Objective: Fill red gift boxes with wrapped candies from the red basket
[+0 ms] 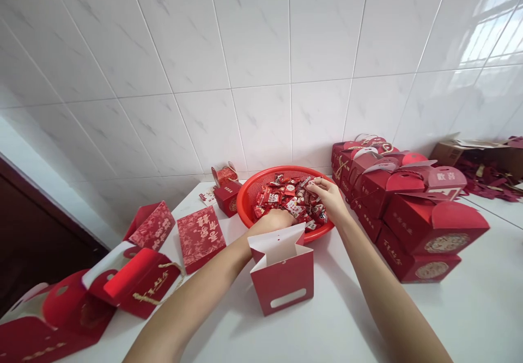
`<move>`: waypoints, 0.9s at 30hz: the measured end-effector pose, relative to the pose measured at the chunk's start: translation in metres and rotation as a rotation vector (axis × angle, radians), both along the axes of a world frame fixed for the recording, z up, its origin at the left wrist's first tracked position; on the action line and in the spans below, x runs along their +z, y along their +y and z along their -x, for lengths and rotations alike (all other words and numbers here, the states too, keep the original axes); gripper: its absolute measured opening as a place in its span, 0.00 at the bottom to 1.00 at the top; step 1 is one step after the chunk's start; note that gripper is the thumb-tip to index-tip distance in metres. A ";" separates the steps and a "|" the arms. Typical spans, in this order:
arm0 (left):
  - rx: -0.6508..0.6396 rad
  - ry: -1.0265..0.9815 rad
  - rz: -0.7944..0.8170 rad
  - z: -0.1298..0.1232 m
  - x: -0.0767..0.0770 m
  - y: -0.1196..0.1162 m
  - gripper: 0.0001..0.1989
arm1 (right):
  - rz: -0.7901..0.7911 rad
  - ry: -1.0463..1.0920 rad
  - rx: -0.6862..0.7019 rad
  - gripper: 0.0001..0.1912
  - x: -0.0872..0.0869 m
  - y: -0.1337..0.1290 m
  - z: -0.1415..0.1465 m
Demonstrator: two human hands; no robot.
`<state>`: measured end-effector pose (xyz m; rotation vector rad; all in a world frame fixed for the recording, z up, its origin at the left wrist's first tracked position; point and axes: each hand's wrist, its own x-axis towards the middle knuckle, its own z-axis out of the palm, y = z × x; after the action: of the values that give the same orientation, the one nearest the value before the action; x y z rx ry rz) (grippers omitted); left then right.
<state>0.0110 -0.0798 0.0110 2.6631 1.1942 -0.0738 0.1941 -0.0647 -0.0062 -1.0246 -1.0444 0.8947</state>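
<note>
Item: white paper-lined red gift box [281, 284], upright on the counter [347, 319], top open; its bottom is out of sight, so I cannot tell the fill.
Item: red cord-handled box [151, 284], towards the left edge.
Item: red plastic colander [242, 205], just beyond the gift box, amply stocked with wrapped sweets [288, 190].
Item: my left hand [277, 219], reaching in among them; fingers hidden, grip uncertain.
Item: my right hand [327, 193], over the colander's right side, fingertips narrowed on one small wrapped sweet [311, 185].
Item: stacked red boxes [412, 227], right, running towards the wall-side edge; many look folded over, apparently finished.
</note>
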 end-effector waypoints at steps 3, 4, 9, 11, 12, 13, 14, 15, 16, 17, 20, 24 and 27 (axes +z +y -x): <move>0.003 0.027 -0.043 0.004 0.007 -0.014 0.07 | 0.002 -0.003 0.014 0.16 0.001 -0.002 0.001; -0.007 0.026 -0.052 0.005 0.008 -0.017 0.07 | 0.003 -0.005 0.019 0.16 0.001 -0.003 0.001; -0.057 -0.052 -0.079 0.012 0.004 -0.017 0.07 | 0.005 -0.021 0.030 0.15 0.001 -0.005 0.003; -0.022 -0.093 -0.012 0.009 0.000 -0.009 0.07 | 0.003 -0.024 0.030 0.15 0.001 -0.004 0.003; 0.012 -0.147 0.014 0.006 -0.001 -0.003 0.06 | 0.001 -0.023 0.027 0.16 0.001 -0.004 0.003; 0.053 -0.218 0.024 0.002 -0.002 0.003 0.05 | -0.003 -0.018 0.021 0.16 0.000 -0.004 0.002; 0.101 -0.302 0.004 -0.002 -0.002 0.009 0.04 | -0.009 -0.011 0.013 0.17 0.000 -0.004 0.002; 0.157 -0.398 -0.042 -0.006 -0.002 0.015 0.05 | -0.014 -0.002 0.003 0.17 0.000 -0.003 0.001; 0.195 -0.484 -0.083 -0.008 -0.002 0.021 0.08 | -0.019 0.009 -0.007 0.17 -0.001 -0.003 0.001; 0.223 -0.575 -0.113 -0.011 -0.002 0.025 0.11 | -0.022 0.019 -0.015 0.17 -0.001 -0.003 0.000; 0.229 -0.808 -0.088 -0.011 -0.002 0.033 0.17 | -0.015 0.039 -0.020 0.18 0.000 -0.004 0.000; 0.215 -0.964 -0.059 -0.008 -0.006 0.036 0.18 | -0.015 0.058 -0.032 0.18 0.000 -0.003 0.001; 0.227 -0.987 -0.053 -0.007 -0.008 0.040 0.19 | -0.020 0.071 -0.051 0.18 0.000 -0.001 0.001</move>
<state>0.0180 -0.0399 0.0027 2.0573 1.0846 1.1569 0.1934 -0.0661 -0.0066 -0.9912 -0.9620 0.8712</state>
